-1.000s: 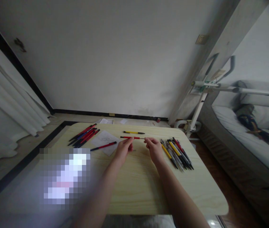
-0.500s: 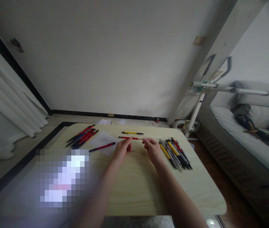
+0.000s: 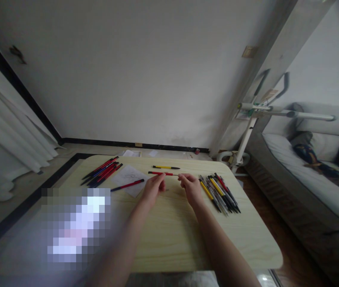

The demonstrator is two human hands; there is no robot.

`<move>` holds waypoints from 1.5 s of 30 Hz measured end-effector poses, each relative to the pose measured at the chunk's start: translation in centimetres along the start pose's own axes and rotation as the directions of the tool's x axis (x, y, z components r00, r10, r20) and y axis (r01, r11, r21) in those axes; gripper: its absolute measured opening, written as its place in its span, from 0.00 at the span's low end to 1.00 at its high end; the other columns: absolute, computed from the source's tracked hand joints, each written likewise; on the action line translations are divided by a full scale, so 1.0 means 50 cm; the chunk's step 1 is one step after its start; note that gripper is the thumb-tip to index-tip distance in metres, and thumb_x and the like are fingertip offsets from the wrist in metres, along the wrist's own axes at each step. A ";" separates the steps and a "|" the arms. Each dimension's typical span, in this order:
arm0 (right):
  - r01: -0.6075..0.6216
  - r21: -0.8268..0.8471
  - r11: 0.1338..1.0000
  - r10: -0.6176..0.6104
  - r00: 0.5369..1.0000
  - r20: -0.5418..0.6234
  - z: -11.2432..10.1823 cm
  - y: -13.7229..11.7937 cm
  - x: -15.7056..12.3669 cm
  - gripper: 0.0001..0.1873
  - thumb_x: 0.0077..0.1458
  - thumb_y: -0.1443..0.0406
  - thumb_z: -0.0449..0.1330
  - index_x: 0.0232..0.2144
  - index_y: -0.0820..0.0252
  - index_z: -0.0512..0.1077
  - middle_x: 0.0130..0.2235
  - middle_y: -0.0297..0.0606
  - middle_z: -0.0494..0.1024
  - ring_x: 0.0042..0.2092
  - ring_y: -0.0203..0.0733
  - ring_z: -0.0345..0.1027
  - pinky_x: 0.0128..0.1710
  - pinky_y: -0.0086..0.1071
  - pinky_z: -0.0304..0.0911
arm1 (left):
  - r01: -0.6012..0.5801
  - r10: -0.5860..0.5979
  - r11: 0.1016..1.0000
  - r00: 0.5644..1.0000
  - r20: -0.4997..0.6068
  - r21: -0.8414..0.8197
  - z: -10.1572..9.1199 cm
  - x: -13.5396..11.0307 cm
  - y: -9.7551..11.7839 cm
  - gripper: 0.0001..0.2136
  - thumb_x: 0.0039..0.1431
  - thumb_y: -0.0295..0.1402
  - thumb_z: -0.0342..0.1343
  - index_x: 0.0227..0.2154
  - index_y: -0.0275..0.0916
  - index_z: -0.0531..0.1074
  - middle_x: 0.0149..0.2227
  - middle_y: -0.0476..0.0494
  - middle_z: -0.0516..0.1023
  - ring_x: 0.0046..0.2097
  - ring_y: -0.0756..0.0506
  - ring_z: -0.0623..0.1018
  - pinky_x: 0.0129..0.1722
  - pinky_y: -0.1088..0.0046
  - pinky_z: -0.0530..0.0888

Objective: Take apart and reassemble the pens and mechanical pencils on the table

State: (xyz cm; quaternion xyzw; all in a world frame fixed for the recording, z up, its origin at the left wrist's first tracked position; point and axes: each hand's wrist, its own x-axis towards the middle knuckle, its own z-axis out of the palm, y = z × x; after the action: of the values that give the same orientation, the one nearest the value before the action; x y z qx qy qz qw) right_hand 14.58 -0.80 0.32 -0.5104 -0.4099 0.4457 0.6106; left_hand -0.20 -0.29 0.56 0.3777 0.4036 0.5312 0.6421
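Observation:
My left hand [image 3: 155, 185] pinches a red pen barrel [image 3: 169, 174] held level over the table, its dark end pointing left. From the barrel's right end a thin dark refill [image 3: 175, 175] runs to the fingertips of my right hand [image 3: 189, 184], which are closed on it. Beyond the hands lies a yellow pen [image 3: 166, 167] with a dark tip. A small dark piece [image 3: 167, 190], too small to name, rests by my left fingers. Left of my left hand, a red and blue pen [image 3: 127, 185] lies partly across a sheet of paper [image 3: 130, 175] with faint drawing.
Several red and dark blue pens [image 3: 105, 171] lie at the table's [image 3: 169, 239] back left. Several yellow, grey and red pens [image 3: 219, 193] form a pile on the right. A blurred bright patch [image 3: 79, 223] covers the front left. Exercise equipment [image 3: 247, 135] and a sofa [image 3: 277, 159] stand beyond.
The whole view has shifted slightly. Both hands keep the same hold on the barrel and the refill, with no clear movement between them.

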 end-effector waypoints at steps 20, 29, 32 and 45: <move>-0.021 -0.005 1.000 0.021 0.996 0.085 0.004 0.007 0.002 0.18 0.37 0.57 0.63 0.32 0.61 0.74 0.23 0.34 0.72 0.22 0.31 0.58 0.22 0.27 0.54 | -0.006 0.005 0.997 1.000 -0.012 -0.081 -0.008 0.006 0.009 0.13 0.42 0.42 0.58 0.19 0.35 0.66 0.17 0.52 0.66 0.19 0.55 0.64 0.20 0.78 0.60; 0.223 -0.445 0.867 -0.124 0.963 0.241 0.007 0.014 -0.014 0.08 0.41 0.61 0.60 0.26 0.57 0.76 0.24 0.35 0.73 0.25 0.36 0.61 0.24 0.29 0.55 | -0.008 0.006 0.992 1.000 -0.017 -0.130 -0.012 0.010 0.013 0.12 0.42 0.39 0.59 0.19 0.35 0.65 0.17 0.53 0.64 0.19 0.55 0.63 0.19 0.78 0.59; 0.343 -0.515 0.786 -0.191 0.926 0.325 0.008 0.012 -0.020 0.06 0.42 0.64 0.60 0.24 0.56 0.76 0.25 0.35 0.72 0.26 0.36 0.62 0.26 0.29 0.56 | -0.007 0.004 0.990 1.000 -0.022 -0.141 -0.013 0.010 0.013 0.13 0.41 0.39 0.59 0.19 0.35 0.64 0.17 0.53 0.64 0.19 0.55 0.64 0.19 0.78 0.59; 0.460 -0.675 0.577 -0.143 0.871 0.471 0.011 -0.001 -0.029 0.07 0.46 0.67 0.58 0.28 0.58 0.76 0.27 0.37 0.72 0.32 0.38 0.63 0.33 0.28 0.56 | -0.025 0.021 0.988 0.999 -0.027 -0.155 -0.018 0.014 0.013 0.12 0.43 0.38 0.58 0.17 0.35 0.63 0.16 0.53 0.64 0.19 0.55 0.63 0.19 0.78 0.58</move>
State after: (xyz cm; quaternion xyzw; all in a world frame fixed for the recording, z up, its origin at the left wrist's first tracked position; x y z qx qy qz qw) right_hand 13.68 -2.08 0.37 -0.5490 -0.7479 0.2016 0.3141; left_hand -1.19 0.55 0.75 0.3240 0.3647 0.5732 0.6583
